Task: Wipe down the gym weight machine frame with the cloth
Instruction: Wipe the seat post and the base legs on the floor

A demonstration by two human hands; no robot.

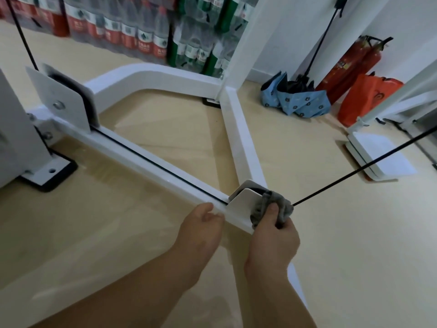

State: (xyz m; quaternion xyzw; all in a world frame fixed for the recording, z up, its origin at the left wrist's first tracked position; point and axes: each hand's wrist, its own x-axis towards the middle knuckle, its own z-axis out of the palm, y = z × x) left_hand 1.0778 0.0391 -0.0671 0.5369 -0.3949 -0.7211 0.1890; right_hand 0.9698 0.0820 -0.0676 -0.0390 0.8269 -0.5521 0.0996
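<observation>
The right hand (272, 235) has its fingers (273, 209) clenched around the bunched grey cloth (264, 204), thumb on top. It presses the cloth against the white pulley bracket (241, 200), where the floor rails of the weight machine frame (146, 159) meet and a black cable (354, 171) runs out to the right. Just beside it, the left hand (201, 226) holds nothing, its loosely curled fingers touching the rail's near edge.

Cloth (262, 208): partly hidden inside right hand (272, 242) grip.
Pulley wheel (253, 189): mostly concealed between white plates (243, 202).
Bottle packs (142, 27): tops cut by upper edge, labels illegible.
Fire extinguishers (350, 67): lower halves behind orange bag (361, 98).
</observation>
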